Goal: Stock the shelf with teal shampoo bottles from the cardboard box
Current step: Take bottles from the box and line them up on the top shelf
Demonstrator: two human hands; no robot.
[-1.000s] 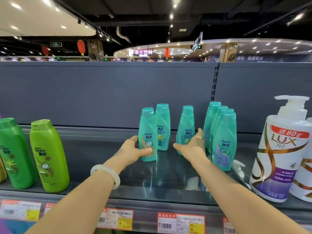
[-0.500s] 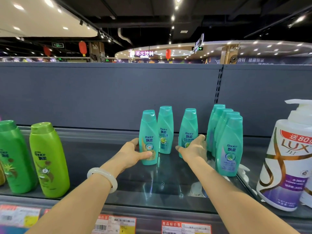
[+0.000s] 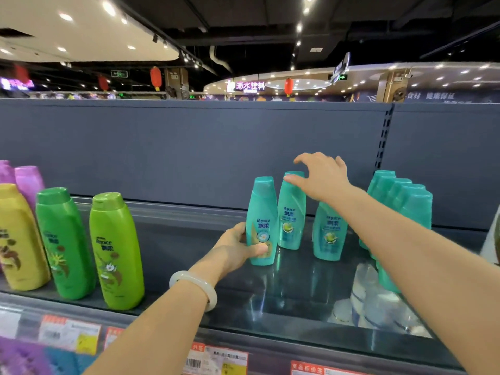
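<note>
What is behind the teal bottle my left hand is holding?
Behind the front teal bottle held by the left hand stands a second teal bottle, then the grey back panel. The right hand covers part of that second bottle's cap.

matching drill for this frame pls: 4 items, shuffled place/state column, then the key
Things
1. left hand
2. right hand
3. yellow bottle
4. row of teal bottles

Places or states
A. far left of the shelf, in front of a purple bottle
B. raised above a teal bottle cap, fingers spread, holding nothing
C. lined up front to back, right of the right forearm
D. gripping the front teal bottle low on its body

Pairs: 1-D, 2-B, 3-A, 4-C
</note>
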